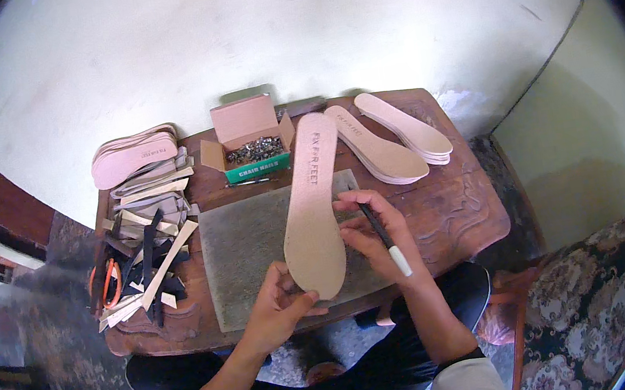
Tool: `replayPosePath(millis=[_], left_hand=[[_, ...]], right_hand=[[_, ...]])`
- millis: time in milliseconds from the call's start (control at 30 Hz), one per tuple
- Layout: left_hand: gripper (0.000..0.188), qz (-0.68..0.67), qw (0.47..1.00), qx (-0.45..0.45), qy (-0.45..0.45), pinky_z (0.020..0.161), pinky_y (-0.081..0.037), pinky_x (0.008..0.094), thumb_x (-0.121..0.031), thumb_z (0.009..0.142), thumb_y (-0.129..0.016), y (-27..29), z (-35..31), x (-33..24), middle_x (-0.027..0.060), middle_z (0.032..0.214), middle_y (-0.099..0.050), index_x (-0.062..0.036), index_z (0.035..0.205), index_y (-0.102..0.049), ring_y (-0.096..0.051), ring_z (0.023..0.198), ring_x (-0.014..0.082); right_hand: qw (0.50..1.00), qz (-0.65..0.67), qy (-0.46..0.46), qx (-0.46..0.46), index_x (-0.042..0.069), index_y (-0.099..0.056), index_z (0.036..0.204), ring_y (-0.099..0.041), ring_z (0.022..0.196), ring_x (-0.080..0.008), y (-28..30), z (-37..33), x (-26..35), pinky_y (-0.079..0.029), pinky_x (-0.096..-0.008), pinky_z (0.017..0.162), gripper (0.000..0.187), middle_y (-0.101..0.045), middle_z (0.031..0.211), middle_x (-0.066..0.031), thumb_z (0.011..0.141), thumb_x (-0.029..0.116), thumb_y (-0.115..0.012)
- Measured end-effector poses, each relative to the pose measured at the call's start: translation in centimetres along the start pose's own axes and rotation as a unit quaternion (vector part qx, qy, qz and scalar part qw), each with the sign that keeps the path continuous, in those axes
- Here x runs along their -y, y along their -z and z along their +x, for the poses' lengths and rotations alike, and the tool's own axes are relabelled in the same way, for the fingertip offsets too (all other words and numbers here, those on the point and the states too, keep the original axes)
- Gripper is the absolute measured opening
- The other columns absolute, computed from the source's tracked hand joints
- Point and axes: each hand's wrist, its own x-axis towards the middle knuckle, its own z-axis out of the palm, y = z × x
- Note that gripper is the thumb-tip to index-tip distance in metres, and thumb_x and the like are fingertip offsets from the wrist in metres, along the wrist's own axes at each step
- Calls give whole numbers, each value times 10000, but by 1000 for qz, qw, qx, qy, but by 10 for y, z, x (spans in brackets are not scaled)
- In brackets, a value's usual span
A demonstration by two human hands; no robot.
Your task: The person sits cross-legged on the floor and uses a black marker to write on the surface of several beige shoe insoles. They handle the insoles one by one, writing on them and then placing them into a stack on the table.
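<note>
Plainly, the bench [425, 201] is carved brown wood, bearing a rough grey slab [246, 253]. Tilted above the slab is an insole [314, 218], smooth, tan, narrow-waisted and round-ended, with dark print higher up. Left fingers [305, 302] pinch its lower end; right fingers [364, 244] grip a black, white-ended pen [384, 238].

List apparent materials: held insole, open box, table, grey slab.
Held insole: likely pressed fibreboard; matte tan-to-pinkish face, seems stiff.
Open box: probably cardboard; matte brown flaps, green printed front.
Table: looks like wood, faint sheen; reddish-brown, carved corners.
Grey slab: stone or rubber, can't tell; dull, mottled surface.
</note>
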Motion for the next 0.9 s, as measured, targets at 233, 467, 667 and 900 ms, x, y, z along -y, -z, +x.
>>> replayPosePath(millis=[233, 467, 667, 900], left_hand=[[346, 19, 999, 45, -17, 905, -611, 403, 18, 963, -630, -8, 21, -7, 146, 1278, -609, -47, 1227, -416, -664, 1126, 249], [417, 136, 983, 13, -123, 890, -594, 349, -6, 919, -719, -37, 41, 5, 160, 1256, -637, -32, 1243, -459, -692, 1082, 240], [440, 238, 960, 37, -139, 863, -576, 323, -35, 917, -730, -43, 54, -6, 122, 1135, -684, -29, 1290, -496, -701, 1004, 193], [387, 256, 961, -38, -96, 859, -559, 305, -75, 950, -703, 8, 48, -42, 85, 1087, -683, -44, 1300, -540, -688, 977, 165]], right_hand=[[999, 25, -25, -18, 72, -562, 1327, -647, 1071, -164, 22, -1, 14, -546, -302, 869, 492, -644, 1267, -99, 871, -20, -722], [973, -223, 46, -41, 35, -463, 1451, -564, 1270, -333, 0, -11, 30, -421, -421, 1099, 900, -574, 1393, -196, 709, 254, -923], [957, -277, 66, -48, 6, -428, 1468, -514, 1303, -421, 34, 1, 25, -406, -457, 1117, 973, -544, 1389, -251, 664, 262, -912], [906, -418, 64, -15, 44, -472, 1441, -514, 1295, -436, 100, 72, 12, -395, -494, 1117, 952, -584, 1345, -235, 617, 230, -912]])
